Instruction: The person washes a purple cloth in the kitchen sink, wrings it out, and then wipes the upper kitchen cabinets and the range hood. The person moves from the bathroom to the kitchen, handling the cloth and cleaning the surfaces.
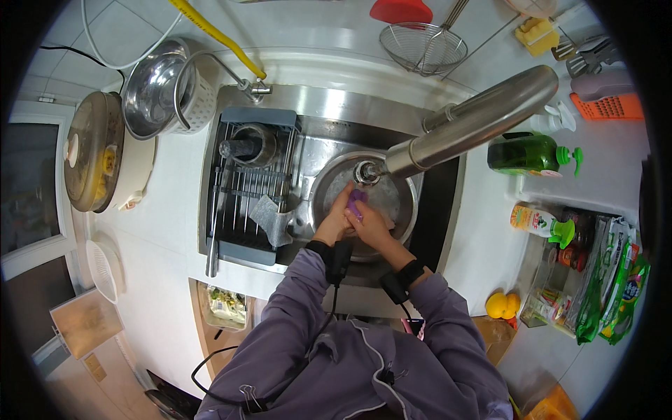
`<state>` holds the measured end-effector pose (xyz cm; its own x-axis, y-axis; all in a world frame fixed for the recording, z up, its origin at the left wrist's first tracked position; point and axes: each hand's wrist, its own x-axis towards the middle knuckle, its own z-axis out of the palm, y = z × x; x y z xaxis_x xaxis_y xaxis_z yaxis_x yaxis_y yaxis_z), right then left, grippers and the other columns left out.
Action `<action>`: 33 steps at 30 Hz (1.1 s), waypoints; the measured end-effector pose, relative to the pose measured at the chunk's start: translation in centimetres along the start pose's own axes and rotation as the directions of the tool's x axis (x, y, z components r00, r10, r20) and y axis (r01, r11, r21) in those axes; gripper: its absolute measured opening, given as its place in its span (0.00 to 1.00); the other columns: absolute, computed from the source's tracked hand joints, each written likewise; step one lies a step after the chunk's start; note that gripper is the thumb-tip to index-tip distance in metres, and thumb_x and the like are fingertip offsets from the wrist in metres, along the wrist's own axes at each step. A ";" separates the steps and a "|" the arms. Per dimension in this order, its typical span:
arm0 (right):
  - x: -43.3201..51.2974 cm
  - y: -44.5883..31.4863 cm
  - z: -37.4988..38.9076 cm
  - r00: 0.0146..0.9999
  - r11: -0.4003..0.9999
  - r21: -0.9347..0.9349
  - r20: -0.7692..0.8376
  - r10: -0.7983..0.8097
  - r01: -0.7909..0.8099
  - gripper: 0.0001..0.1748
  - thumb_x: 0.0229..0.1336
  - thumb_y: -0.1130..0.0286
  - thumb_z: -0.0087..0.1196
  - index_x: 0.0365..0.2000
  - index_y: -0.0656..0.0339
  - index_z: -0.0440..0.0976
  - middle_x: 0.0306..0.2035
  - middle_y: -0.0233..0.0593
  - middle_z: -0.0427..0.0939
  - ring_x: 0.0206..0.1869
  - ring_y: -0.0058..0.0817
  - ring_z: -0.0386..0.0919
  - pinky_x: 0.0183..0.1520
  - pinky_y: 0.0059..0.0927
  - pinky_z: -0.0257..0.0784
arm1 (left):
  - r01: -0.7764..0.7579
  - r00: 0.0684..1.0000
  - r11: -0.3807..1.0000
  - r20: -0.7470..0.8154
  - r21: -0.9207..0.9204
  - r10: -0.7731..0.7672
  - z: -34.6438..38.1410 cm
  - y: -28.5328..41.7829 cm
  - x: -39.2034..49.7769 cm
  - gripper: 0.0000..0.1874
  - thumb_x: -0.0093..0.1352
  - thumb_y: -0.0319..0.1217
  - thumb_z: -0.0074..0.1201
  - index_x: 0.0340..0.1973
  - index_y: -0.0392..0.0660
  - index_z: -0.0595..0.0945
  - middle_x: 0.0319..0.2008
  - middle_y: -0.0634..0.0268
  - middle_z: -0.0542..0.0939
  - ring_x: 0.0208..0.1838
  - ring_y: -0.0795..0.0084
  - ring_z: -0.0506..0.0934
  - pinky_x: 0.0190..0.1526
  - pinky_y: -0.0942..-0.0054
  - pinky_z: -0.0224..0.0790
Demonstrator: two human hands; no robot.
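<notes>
Both my hands meet over a round metal basin (318, 210) in the sink, just below the faucet head (366, 173). Between them is a small purple thing, perhaps a cloth or sponge (357, 203). My right hand (370, 227) has its fingers closed on its lower end. My left hand (337, 216) lies against its left side, fingers pointing up towards the faucet; whether this hand grips it too is not clear. Water and something pale, partly hidden by my hands, are in the basin.
Left of the basin, a drying rack (257, 252) holds a stone mortar (261, 149), a pestle (239, 148) and a grey cloth (272, 220). The large metal faucet (483, 121) arches in from the upper right. A green soap bottle (525, 154) and a spray bottle (533, 219) are on the right.
</notes>
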<state>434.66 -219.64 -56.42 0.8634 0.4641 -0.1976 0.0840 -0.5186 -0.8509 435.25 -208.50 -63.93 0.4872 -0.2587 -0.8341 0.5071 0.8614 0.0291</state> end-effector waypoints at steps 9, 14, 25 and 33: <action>-0.2 -0.3 2.1 1.000 0.906 -0.421 0.004 -0.030 0.029 0.15 0.61 0.59 0.47 0.30 0.60 0.75 0.25 0.53 0.78 0.24 0.52 0.75 0.29 0.52 0.70 | -0.138 0.990 0.949 0.079 0.283 0.121 -2.8 0.3 0.8 0.16 0.71 0.44 0.48 0.41 0.44 0.77 0.32 0.64 0.77 0.34 0.68 0.76 0.37 0.68 0.73; 1.1 1.1 2.5 0.997 0.802 -0.596 -0.027 -0.074 0.043 0.16 0.62 0.58 0.45 0.32 0.59 0.76 0.27 0.53 0.78 0.26 0.52 0.76 0.31 0.51 0.71 | -0.047 0.991 0.971 -0.108 0.236 0.074 -2.2 -0.4 -1.0 0.20 0.75 0.47 0.38 0.47 0.44 0.74 0.39 0.62 0.78 0.41 0.65 0.78 0.43 0.62 0.73; -3.2 0.6 -5.1 0.978 0.950 -0.293 -0.202 0.053 -0.112 0.16 0.60 0.61 0.52 0.46 0.55 0.74 0.43 0.50 0.75 0.45 0.50 0.75 0.48 0.43 0.70 | -0.407 0.822 0.004 0.364 0.914 0.437 -3.8 5.2 -6.7 0.20 0.64 0.40 0.60 0.43 0.40 0.75 0.38 0.61 0.78 0.40 0.68 0.76 0.42 0.71 0.69; -1.4 -4.1 -11.5 0.956 0.982 -0.190 -0.283 -0.071 0.017 0.13 0.53 0.77 0.56 0.41 0.62 0.75 0.37 0.45 0.71 0.35 0.40 0.74 0.40 0.34 0.70 | -0.471 0.743 -0.115 0.464 0.875 0.483 -2.3 6.4 -7.1 0.18 0.62 0.37 0.61 0.41 0.39 0.76 0.28 0.57 0.78 0.35 0.67 0.77 0.36 0.69 0.69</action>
<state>438.88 -226.44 -47.09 0.9606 0.2779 0.0095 0.1919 -0.6376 -0.7461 433.38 -200.13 -59.06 0.9365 0.0215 -0.3500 0.3339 -0.3594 0.8714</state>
